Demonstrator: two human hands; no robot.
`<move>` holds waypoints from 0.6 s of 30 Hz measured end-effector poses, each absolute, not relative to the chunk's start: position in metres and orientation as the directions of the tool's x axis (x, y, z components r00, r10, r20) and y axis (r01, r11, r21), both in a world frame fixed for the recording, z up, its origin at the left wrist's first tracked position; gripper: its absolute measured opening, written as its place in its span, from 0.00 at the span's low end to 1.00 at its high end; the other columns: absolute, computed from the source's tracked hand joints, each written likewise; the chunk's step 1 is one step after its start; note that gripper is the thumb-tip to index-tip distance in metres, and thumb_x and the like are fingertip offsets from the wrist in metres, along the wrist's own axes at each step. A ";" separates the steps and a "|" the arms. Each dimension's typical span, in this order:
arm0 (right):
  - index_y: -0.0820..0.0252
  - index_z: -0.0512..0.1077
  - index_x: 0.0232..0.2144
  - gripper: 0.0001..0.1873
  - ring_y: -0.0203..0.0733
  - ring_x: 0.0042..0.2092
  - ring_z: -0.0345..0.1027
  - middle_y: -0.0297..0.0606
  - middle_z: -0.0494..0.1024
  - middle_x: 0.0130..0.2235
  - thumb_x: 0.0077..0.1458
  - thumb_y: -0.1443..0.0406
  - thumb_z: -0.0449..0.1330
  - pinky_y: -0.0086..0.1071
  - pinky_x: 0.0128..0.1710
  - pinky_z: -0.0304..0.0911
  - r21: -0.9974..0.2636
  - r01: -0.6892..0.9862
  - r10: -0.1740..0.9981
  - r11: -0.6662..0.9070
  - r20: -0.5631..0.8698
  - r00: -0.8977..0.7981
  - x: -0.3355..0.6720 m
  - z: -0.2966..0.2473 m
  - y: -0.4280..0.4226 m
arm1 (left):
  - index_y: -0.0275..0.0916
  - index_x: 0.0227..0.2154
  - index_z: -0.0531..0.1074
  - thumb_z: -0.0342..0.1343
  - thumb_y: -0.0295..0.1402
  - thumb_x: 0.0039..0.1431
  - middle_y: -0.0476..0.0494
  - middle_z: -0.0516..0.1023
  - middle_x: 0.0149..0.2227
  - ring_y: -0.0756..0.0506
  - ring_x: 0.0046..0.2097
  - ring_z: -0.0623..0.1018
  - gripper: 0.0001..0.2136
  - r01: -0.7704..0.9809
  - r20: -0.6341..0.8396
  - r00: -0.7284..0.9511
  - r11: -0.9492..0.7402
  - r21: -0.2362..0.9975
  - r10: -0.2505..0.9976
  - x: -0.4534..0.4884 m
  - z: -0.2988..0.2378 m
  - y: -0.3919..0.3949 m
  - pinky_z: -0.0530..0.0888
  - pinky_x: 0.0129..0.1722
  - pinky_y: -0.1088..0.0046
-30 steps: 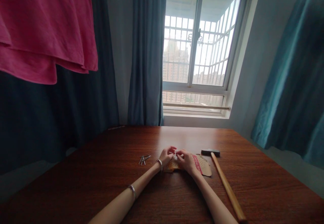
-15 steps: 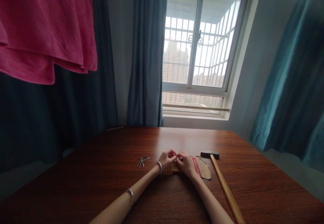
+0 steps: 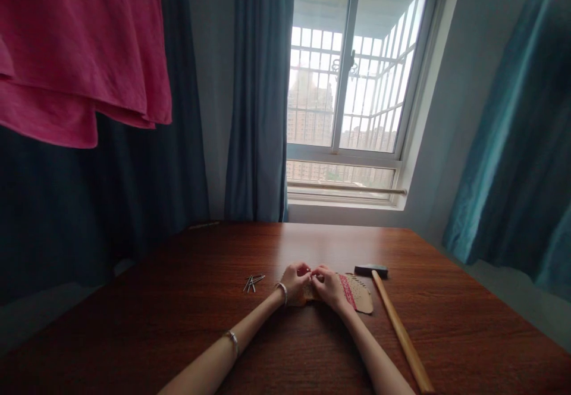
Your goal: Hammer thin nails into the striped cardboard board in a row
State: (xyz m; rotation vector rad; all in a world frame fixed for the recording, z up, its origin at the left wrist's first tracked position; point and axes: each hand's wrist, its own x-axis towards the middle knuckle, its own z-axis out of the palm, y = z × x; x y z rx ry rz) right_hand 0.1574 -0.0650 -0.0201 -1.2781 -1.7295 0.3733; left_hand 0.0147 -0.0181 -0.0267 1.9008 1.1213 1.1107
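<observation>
A flat tan piece shaped like an insole [image 3: 363, 300] lies on the table, with a pink-red patterned band and rows of small dark marks. Over its middle, my left hand [image 3: 295, 282] and my right hand [image 3: 328, 285] meet with fingertips pinched together. Whatever the fingers pinch is too small to make out. Both hands cover much of the piece, and its rounded right end shows past my right hand. A bracelet circles my left wrist and another sits higher on that forearm.
Several nails [image 3: 254, 282] lie in a loose pile left of my hands. On the right rests a hammer with a dark head [image 3: 372, 270] and long wooden handle [image 3: 401, 329]. The brown wooden table [image 3: 178, 300] reaches toward a window [image 3: 348, 85] between blue curtains.
My hands stay pinched together at the same spot, with only slight finger movement. The whole view has shifted very slightly; the nails, hammer and tan piece lie as before.
</observation>
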 end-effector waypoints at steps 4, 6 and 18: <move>0.61 0.72 0.31 0.08 0.35 0.33 0.68 0.35 0.76 0.33 0.53 0.64 0.55 0.32 0.34 0.64 -0.703 0.606 0.877 0.371 0.480 0.019 0.163 -0.013 -0.064 | 0.37 0.25 0.73 0.55 0.34 0.44 0.48 0.75 0.25 0.49 0.30 0.73 0.06 0.342 0.335 0.273 -0.416 0.842 0.902 0.015 -0.026 -0.019 0.70 0.32 0.74; 0.60 0.72 0.32 0.08 0.37 0.35 0.69 0.36 0.76 0.35 0.53 0.65 0.53 0.33 0.36 0.64 -0.699 0.629 0.875 0.340 0.480 0.061 0.172 -0.005 -0.066 | 0.37 0.25 0.73 0.55 0.34 0.44 0.47 0.75 0.26 0.48 0.30 0.73 0.07 0.343 0.326 0.274 -0.408 0.846 0.905 0.014 -0.026 -0.019 0.70 0.32 0.74; 0.67 0.66 0.48 0.26 0.58 0.34 0.70 0.57 0.72 0.36 0.50 0.57 0.49 0.46 0.33 0.62 -0.326 0.865 0.755 -0.380 0.431 0.494 0.262 -0.019 -0.211 | 0.36 0.26 0.73 0.54 0.34 0.46 0.46 0.76 0.27 0.48 0.32 0.75 0.07 0.341 0.366 0.293 -0.454 0.823 0.883 0.012 -0.029 -0.017 0.70 0.34 0.74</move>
